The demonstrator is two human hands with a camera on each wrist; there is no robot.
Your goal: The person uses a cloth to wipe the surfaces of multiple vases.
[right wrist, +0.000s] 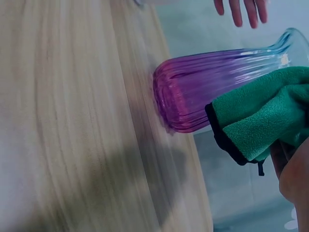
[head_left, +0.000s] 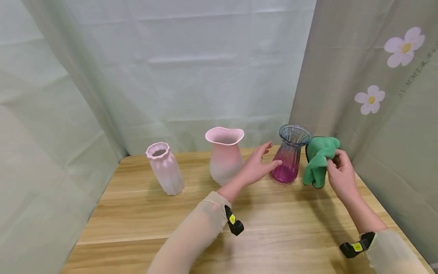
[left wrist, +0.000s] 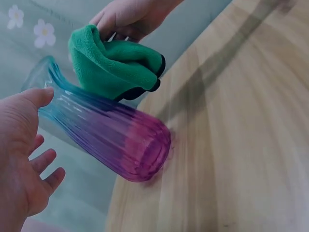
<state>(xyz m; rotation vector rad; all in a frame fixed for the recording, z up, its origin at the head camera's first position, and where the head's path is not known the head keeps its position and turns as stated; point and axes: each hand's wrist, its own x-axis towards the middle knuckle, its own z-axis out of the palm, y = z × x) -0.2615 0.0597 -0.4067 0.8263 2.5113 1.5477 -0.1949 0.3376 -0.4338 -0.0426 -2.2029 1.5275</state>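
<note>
A ribbed glass vase [head_left: 289,158], blue at the flared mouth and purple-pink at the base, stands upright near the table's back edge. Just left of it is my left hand [head_left: 254,165], thumb and fingers spread apart and holding nothing; in the left wrist view the thumb [left wrist: 41,98] overlaps the vase's neck, and I cannot tell if it touches. On the vase's other side my right hand [head_left: 342,175] grips a green cloth [head_left: 319,160] with dark edging. The cloth hangs folded close beside the vase [right wrist: 203,89] in the right wrist view.
A pink-and-white vase [head_left: 226,160] with a wavy rim stands behind my left forearm. Farther left is a slimmer pale pink vase [head_left: 167,169]. The wooden table [head_left: 137,220] ends at a pale curtain [head_left: 191,76] behind, and a flowered curtain [head_left: 386,125] hangs at right.
</note>
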